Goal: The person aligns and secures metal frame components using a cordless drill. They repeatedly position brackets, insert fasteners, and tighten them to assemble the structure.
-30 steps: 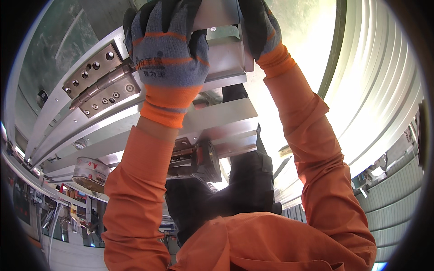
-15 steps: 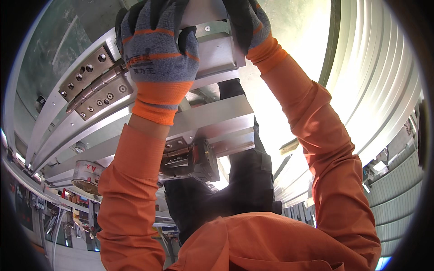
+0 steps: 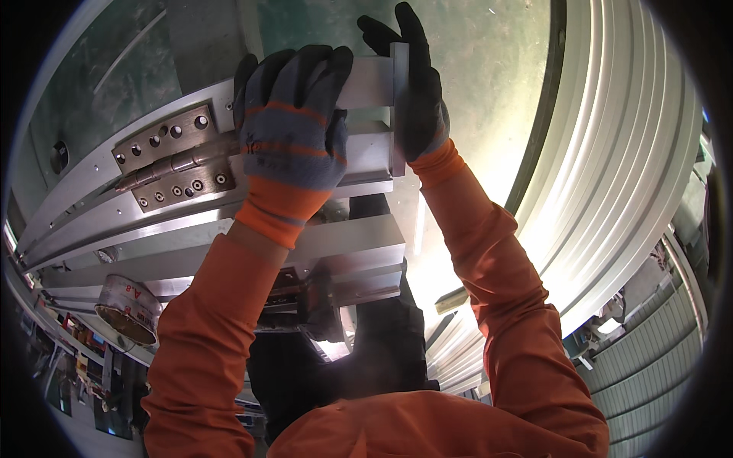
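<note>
My left hand point(image 3: 294, 122), in a grey and orange glove with dark fingers, is closed over a silver aluminium profile point(image 3: 365, 82). To its left, a bronze-coloured hinge point(image 3: 172, 162) with a row of holes in each leaf lies along the same profile assembly. At the right end of the profile stands a narrow flat metal plate point(image 3: 399, 107), upright across the end. My right hand point(image 3: 422, 103), gloved alike, rests its palm side against that plate, its fingers stretched out and apart. The palm itself is hidden.
Nearer my body runs another aluminium profile point(image 3: 351, 238), with a dark, partly shaded tool-like object point(image 3: 321, 305) by it. A stained round can point(image 3: 128, 309) sits at the left. Long pale profiles point(image 3: 618, 153) are stacked on the right, beyond a dark strip point(image 3: 544, 122).
Both hands and the profile sit lower in the view. The right hand's outstretched fingers and the upright end plate now show. My left hand still grips the profile beside the hinge.
</note>
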Demonstrator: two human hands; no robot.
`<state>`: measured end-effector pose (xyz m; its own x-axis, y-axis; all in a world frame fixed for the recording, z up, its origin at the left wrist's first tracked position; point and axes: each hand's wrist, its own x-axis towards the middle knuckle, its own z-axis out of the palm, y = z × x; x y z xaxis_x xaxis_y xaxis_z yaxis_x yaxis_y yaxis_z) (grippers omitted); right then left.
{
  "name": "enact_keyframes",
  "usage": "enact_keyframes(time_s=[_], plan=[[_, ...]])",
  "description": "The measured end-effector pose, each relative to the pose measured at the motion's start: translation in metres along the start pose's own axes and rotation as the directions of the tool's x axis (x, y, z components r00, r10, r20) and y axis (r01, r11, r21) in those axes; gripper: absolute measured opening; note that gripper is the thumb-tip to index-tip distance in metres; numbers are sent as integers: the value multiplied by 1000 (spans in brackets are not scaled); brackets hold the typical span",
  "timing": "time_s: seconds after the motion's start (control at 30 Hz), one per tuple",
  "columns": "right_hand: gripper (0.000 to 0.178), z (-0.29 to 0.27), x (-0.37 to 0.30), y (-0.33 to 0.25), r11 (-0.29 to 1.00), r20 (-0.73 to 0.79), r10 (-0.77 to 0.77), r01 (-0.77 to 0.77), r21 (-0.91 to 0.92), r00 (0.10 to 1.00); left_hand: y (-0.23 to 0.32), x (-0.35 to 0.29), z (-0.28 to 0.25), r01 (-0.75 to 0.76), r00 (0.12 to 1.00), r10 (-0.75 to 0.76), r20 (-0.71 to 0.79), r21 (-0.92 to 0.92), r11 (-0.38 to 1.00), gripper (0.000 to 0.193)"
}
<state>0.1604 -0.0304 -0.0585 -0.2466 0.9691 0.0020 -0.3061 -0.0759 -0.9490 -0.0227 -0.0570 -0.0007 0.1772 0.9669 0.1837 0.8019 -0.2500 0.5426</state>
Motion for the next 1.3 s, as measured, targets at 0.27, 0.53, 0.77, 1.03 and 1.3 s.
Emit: enact_keyframes(time_s=[0.27, 0.53, 0.77, 1.03, 1.3], plan=[[82, 0, 1, -14, 978, -49, 176, -181, -106, 983, -3, 1, -1, -52, 998, 51, -19, -15, 999, 60], [108, -2, 3, -13, 979, -10, 136, -136, -155, 991, 2, 5, -5, -10, 999, 8, 47, 48, 999, 58], [112, -3, 7, -23, 975, 17, 217, -216, -49, 976, 0, 9, -5, -54, 997, 52, 54, 31, 998, 55], [92, 0, 4, -22, 919, -53, 331, -309, 243, 942, 3, 10, -4, -35, 999, 35, 18, -4, 999, 53], [56, -9, -34, -70, 961, -369, 219, -264, -78, 903, 3, 4, -3, 18, 1000, -18, -20, 41, 999, 58]])
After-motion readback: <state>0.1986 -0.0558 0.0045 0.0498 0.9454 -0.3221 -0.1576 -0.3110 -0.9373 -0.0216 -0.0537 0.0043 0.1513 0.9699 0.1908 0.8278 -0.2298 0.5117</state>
